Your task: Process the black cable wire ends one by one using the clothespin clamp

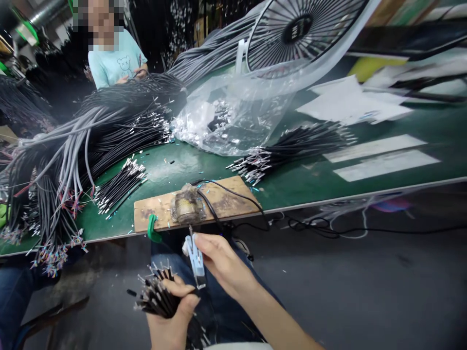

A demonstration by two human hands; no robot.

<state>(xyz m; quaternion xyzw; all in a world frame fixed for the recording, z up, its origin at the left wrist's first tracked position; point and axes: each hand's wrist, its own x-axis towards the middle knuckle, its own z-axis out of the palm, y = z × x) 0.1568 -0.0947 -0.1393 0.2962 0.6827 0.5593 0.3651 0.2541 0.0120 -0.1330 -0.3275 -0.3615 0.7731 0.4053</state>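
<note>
My left hand (174,318) is closed around a bundle of short black cables (156,297), their stripped, silvery ends pointing up and to the left. Between the thumb and fingers of my right hand (223,262) is a light-blue clip-like tool (196,257); its exact kind is unclear. The tool hangs just in front of the table edge, below a worn, dirty metal block (188,206) on a wooden board (233,194). A thin metal tip shows between tool and block; whether they touch I cannot tell. The tool's lower end is close to my left thumb.
A green clamp (153,228) grips the board at the table edge. On the green table (175,163) lie small cable piles (122,187), a large heap of cables (120,112), a plastic bag (233,116) and a fan (299,34). Someone (115,61) stands across the table.
</note>
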